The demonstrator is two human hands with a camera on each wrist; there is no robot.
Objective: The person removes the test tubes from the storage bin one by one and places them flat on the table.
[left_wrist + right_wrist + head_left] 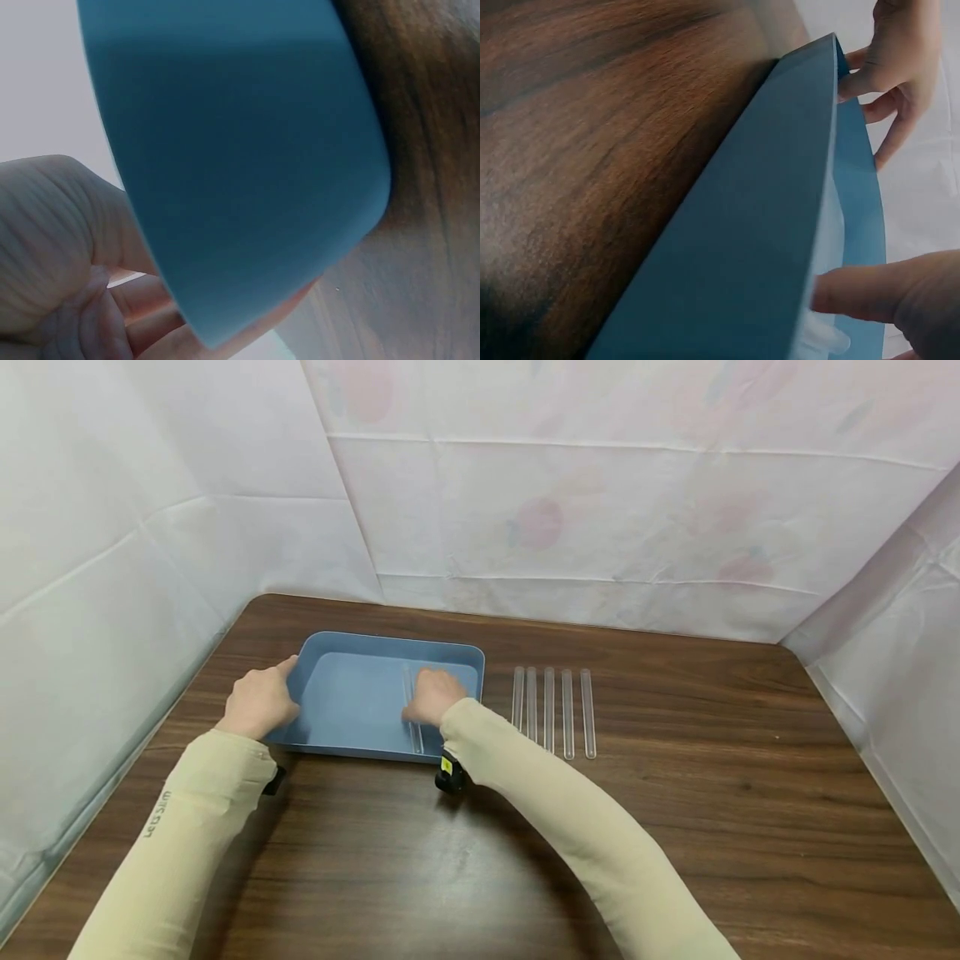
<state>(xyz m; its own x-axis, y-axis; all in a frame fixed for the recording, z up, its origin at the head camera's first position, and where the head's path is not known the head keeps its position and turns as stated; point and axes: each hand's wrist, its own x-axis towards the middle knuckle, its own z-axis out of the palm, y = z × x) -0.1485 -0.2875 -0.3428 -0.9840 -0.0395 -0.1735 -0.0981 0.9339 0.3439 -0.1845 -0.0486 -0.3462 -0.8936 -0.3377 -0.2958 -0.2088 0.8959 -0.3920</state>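
A shallow blue tray (352, 697) stands on the left part of the table. My left hand (258, 700) grips its left side, with the thumb over the rim and the other fingers along the outer wall. Inside the tray, toward its right end, lies a clear test tube (417, 741), running front to back. My right hand (435, 696) reaches over the tray's right part with curled fingers and holds the tube near its middle; the fingertips are partly hidden. One rounded tube end (826, 335) shows below the right hand in the right wrist view.
Several more clear test tubes (567, 714) lie side by side on the dark wooden table (712, 760), just right of the tray. White sheets (480, 510) hang behind the table and along both sides.
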